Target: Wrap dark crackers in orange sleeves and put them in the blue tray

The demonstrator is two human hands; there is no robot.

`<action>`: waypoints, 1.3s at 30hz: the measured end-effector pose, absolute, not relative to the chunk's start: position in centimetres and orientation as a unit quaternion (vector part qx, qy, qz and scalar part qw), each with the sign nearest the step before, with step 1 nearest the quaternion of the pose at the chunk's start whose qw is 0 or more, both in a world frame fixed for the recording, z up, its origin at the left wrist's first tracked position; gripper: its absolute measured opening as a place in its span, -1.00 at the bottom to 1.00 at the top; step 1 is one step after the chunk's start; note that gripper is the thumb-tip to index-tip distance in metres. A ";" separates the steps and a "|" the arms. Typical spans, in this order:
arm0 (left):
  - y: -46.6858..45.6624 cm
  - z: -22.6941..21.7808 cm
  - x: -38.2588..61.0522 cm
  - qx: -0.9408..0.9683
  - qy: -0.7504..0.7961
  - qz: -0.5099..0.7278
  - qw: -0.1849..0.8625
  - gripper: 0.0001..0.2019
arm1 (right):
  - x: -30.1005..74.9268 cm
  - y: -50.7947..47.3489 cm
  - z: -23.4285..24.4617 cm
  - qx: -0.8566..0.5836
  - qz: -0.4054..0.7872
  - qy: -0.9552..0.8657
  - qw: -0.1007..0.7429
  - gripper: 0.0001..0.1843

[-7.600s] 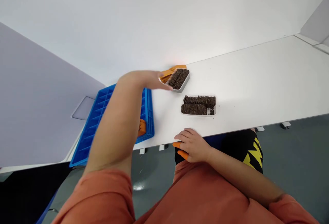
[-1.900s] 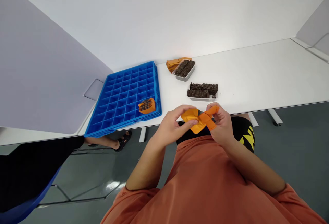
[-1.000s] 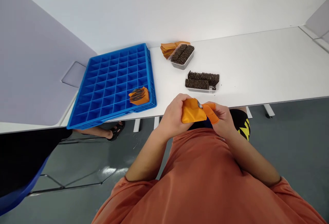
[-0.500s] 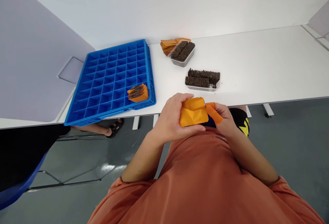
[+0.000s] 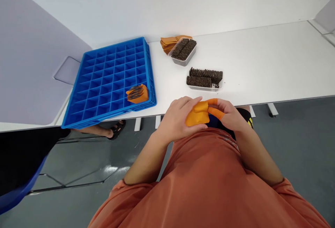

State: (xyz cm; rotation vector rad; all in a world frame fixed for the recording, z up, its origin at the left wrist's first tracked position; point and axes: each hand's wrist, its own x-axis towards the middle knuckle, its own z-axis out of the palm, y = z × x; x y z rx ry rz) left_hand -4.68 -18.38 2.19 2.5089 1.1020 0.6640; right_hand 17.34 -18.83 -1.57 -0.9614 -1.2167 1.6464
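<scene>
My left hand (image 5: 176,119) is wrapped round an orange pouch (image 5: 196,116), held just off the table's front edge above my lap. The pouch looks bent and creased, its left part covered by my fingers. Orange finger covers sit on two fingers of my right hand (image 5: 227,113), which grip the pouch at its right edge. Whether a fingertip reaches inside the pouch cannot be made out. Beyond my hands stands a clear tub (image 5: 200,88) with rows of thin dark brown squares and some crumbs in one corner.
At the left lies a blue divided tray (image 5: 104,118), with a bunch of filled orange pouches (image 5: 138,94) in its near right corner. A second tub (image 5: 183,61) of dark squares stands farther back, against stacked flat orange pouches (image 5: 167,43). Another person's foot (image 5: 117,129) shows below the table.
The pouch has been squeezed and bent, and less of its face shows. The fingers of my right hand have spread and moved slightly up along its right edge.
</scene>
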 end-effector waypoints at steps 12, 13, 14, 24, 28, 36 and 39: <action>-18.3 1.2 -4.0 0.864 0.331 0.290 0.245 -0.29 | 18.3 -18.9 -3.0 -0.295 0.641 -0.604 0.369 -0.36; -18.3 1.2 -3.9 0.861 0.327 0.294 0.256 -0.29 | 18.1 -19.0 -3.1 -0.301 0.635 -0.605 0.375 -0.37; -18.3 1.1 -3.8 0.858 0.326 0.298 0.264 -0.30 | 18.0 -19.1 -3.3 -0.306 0.626 -0.607 0.382 -0.38; -17.8 -0.7 -3.9 0.828 0.301 0.369 0.297 -0.71 | 18.6 -19.4 -3.3 -0.286 0.654 -0.561 0.418 -0.54; -17.6 -1.3 -4.2 0.815 0.316 0.369 0.316 -0.81 | 18.4 -19.7 -3.9 -0.356 0.610 -0.571 0.419 -0.60; -17.9 -2.9 -4.3 0.773 0.370 0.383 0.345 -0.65 | 17.0 -19.6 -4.8 -0.507 0.483 -0.535 0.473 -0.66; -18.0 -3.6 -4.0 0.679 0.374 0.390 0.497 -0.55 | 16.8 -19.8 -4.6 -0.496 0.490 -0.543 0.467 -0.66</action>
